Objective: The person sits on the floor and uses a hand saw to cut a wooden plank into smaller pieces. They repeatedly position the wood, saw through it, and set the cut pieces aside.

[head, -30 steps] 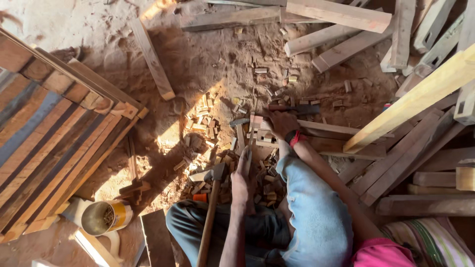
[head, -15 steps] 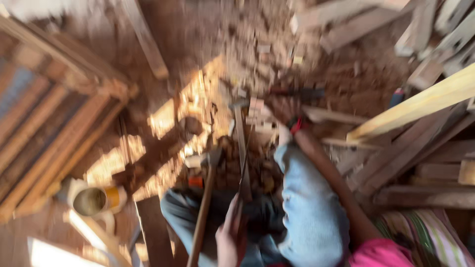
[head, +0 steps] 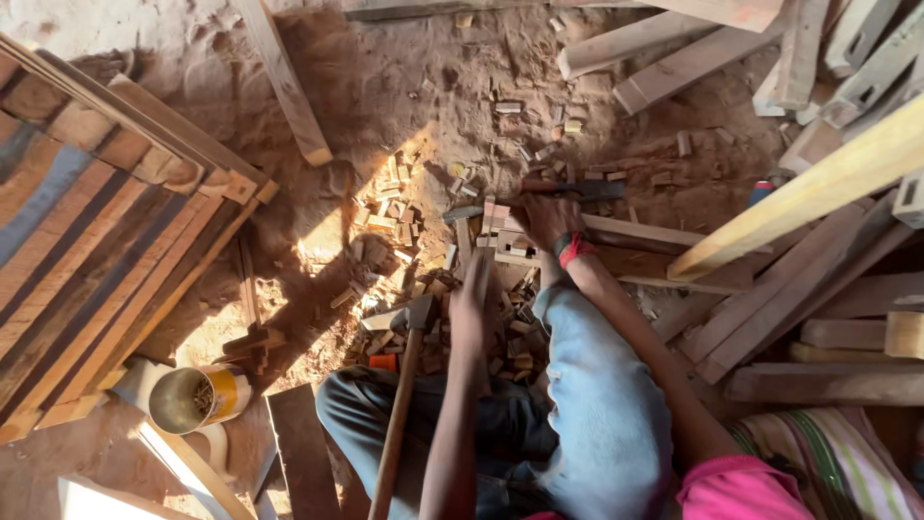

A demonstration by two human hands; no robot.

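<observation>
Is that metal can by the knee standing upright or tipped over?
Tipped. The metal can lies tilted on the floor, its open mouth facing the camera, something dark inside.

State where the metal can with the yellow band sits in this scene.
In the head view, the metal can lies at lower left on the dirt floor, tipped with its open mouth showing, just below the slatted wooden frame and left of the long-handled hammer.

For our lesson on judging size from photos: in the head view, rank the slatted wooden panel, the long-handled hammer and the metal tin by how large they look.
1. Slatted wooden panel, filling the left side.
2. Long-handled hammer, leaning beside the left hand.
3. Metal tin, clearly the smallest.
The hammer lies nearer the camera, which may enlarge it slightly.
</observation>
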